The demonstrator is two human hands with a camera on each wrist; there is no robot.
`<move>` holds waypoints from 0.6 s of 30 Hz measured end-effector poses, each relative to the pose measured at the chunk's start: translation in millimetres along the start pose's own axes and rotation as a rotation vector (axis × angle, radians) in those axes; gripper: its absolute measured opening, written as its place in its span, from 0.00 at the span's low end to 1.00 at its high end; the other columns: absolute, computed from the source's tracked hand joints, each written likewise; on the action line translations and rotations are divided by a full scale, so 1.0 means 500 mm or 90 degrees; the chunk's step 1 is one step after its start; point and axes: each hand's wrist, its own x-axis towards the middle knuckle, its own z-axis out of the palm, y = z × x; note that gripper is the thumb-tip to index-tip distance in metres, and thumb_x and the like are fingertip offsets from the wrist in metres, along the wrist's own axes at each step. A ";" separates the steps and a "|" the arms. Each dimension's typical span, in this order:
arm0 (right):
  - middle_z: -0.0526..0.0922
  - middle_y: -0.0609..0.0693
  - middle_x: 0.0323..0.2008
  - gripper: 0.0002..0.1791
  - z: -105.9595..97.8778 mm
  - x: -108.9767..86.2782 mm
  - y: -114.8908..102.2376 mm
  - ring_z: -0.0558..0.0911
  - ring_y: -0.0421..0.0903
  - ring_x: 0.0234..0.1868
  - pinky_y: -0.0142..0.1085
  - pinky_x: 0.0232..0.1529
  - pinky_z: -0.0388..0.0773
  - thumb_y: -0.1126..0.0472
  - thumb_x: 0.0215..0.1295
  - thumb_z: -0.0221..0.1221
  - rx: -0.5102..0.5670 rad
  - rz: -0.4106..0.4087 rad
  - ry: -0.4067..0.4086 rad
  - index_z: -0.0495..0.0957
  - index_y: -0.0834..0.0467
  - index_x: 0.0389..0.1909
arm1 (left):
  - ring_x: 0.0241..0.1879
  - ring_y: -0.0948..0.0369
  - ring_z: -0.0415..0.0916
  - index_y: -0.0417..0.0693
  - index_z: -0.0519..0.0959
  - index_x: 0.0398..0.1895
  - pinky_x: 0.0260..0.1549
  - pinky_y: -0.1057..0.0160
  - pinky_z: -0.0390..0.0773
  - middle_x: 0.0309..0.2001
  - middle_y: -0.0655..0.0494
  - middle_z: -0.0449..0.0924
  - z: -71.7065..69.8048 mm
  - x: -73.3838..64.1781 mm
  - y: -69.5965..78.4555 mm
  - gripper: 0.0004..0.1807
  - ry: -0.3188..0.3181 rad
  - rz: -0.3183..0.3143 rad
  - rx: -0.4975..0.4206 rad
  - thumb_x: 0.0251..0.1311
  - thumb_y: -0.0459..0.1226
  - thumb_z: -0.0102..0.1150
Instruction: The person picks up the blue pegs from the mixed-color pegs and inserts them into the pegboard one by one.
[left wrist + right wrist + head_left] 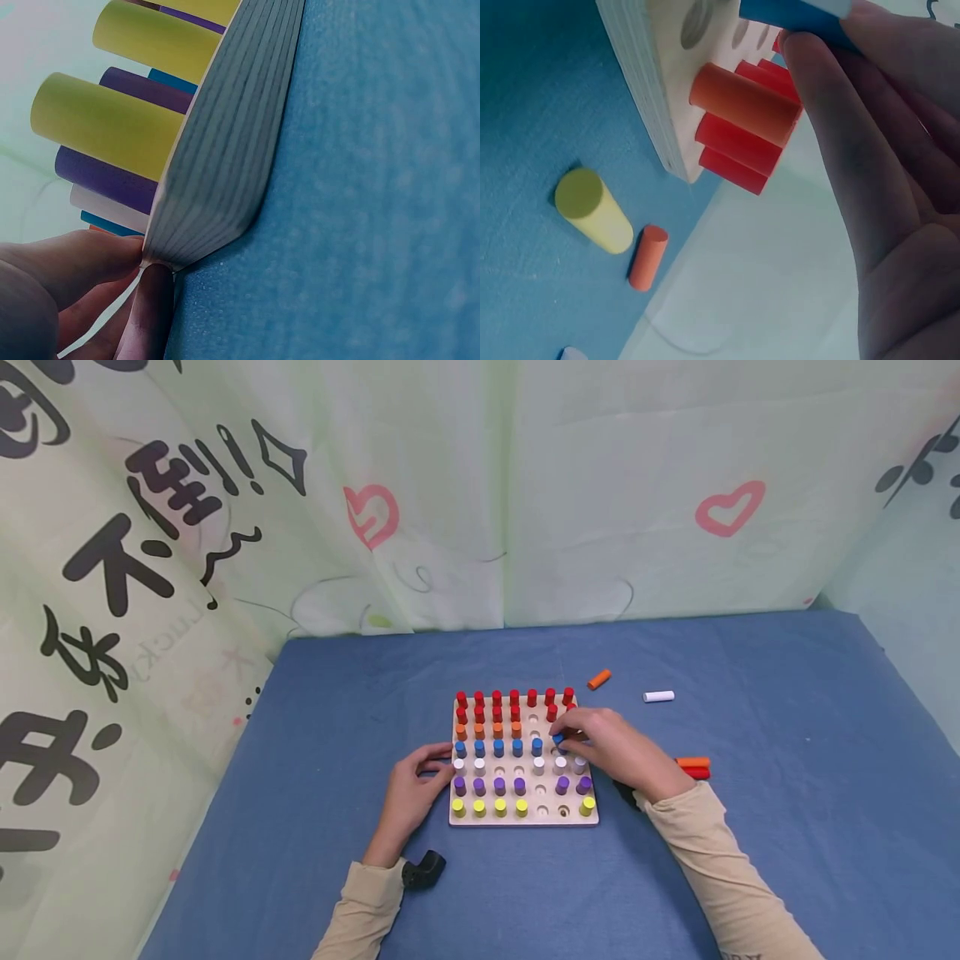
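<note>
A wooden pegboard (487, 824) holds rows of coloured pegs, red at the far side and yellow at the near side. My right hand (618, 750) is over the board's right part and pinches a blue peg (802, 21) between thumb and fingers. That peg's lower end is hidden in the right wrist view. At the board's left edge my left hand (411, 789) grips the side, thumb and finger (97, 259) against the wood. Several holes stand unfilled among the orange, white, purple and yellow rows.
Beyond the board's right corner lie an orange peg (600, 679) and a white peg (658, 697). Another orange peg (693, 762) and a red peg (697, 772) lie beside my right wrist. A yellow peg (592, 214) appears only in the right wrist view. Curtains (570, 510) back the blue table (337, 710).
</note>
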 end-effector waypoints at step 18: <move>0.85 0.53 0.40 0.11 0.015 0.004 -0.013 0.84 0.43 0.38 0.40 0.43 0.84 0.70 0.60 0.67 0.010 0.016 -0.020 0.83 0.62 0.44 | 0.46 0.57 0.80 0.49 0.80 0.58 0.45 0.60 0.83 0.54 0.51 0.82 -0.003 -0.006 0.001 0.19 0.000 -0.006 -0.001 0.64 0.37 0.65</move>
